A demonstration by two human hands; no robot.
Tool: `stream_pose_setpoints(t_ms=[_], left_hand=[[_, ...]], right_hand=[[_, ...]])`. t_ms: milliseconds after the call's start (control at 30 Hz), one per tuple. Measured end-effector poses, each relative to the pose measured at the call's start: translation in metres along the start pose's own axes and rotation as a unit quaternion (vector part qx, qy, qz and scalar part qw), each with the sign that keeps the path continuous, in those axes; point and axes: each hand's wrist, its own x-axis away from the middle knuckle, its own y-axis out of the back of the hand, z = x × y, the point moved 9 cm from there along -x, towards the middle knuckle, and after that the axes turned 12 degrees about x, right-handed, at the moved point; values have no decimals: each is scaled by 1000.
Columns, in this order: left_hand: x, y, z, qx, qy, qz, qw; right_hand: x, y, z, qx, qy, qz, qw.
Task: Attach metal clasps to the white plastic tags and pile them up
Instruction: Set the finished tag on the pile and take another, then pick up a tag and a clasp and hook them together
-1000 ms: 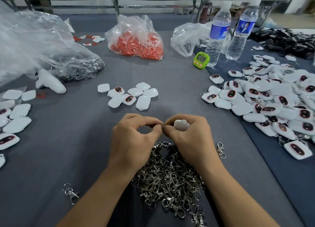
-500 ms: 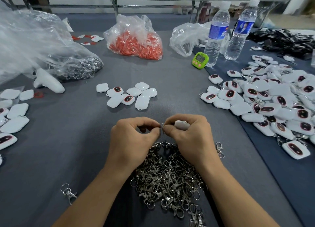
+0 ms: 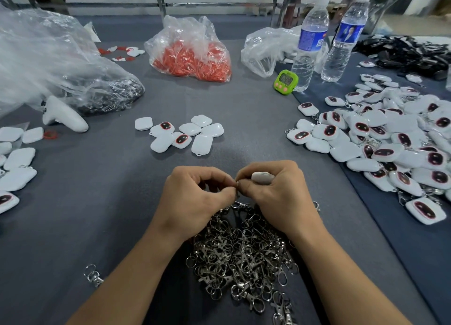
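Little moved in last second: still pinching clasp (image 3: 237, 183) with left hand (image 3: 195, 198), gripping tag (image 3: 262, 177) with right hand (image 3: 275, 193); attachment judged unfinished.

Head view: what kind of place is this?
Probably a small assembly workshop: a heap of metal clasps, a large pile of white tags, and a bag of red parts on a grey worktable.

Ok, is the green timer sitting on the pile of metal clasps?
No, the green timer stands beside a water bottle at the far side of the table, well apart from the pile of metal clasps.
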Motion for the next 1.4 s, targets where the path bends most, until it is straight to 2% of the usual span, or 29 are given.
stream_pose_setpoints(t_ms=[333, 533, 633, 733, 833, 933, 1000, 1100, 1167, 1200, 1267, 1333, 1400], left_hand=[[1, 0, 1, 24, 19, 20, 999], [5, 1, -3, 35, 17, -8, 999], [5, 18, -5, 6, 14, -106, 994], [10, 57, -8, -112, 29, -253, 960], [13, 75, -15, -211, 23, -294, 932], [12, 73, -12, -257, 37, -282, 923], [10, 64, -12, -297, 48, -259, 918], [6, 53, -10, -311, 40, -202, 928], [5, 41, -9, -290, 5, -131, 948], [5, 32, -10, -286, -15, -86, 954], [7, 17, -11, -286, -45, -23, 957], [5, 14, -9, -282, -53, -15, 958], [2, 12, -6, -288, -55, -7, 956]], right_hand=[[3, -2, 6, 13, 25, 5, 1000], [0, -7, 6, -5, 23, 17, 1000], [-1, -7, -4, -3, -20, -7, 1000], [-2, -4, -14, 15, -56, -27, 998], [-1, -8, -12, 18, -44, -12, 999], [2, -16, -1, 46, 1, -13, 999], [4, -28, 11, 65, 46, 21, 997], [10, -48, 24, 55, 107, 148, 982], [19, -59, 27, -5, 107, 249, 962], [21, -60, 28, -57, 95, 273, 956], [16, -53, 25, -165, 54, 245, 954], [4, -41, 11, -236, -9, 154, 959], [-5, -27, -9, -211, -59, 56, 974]])
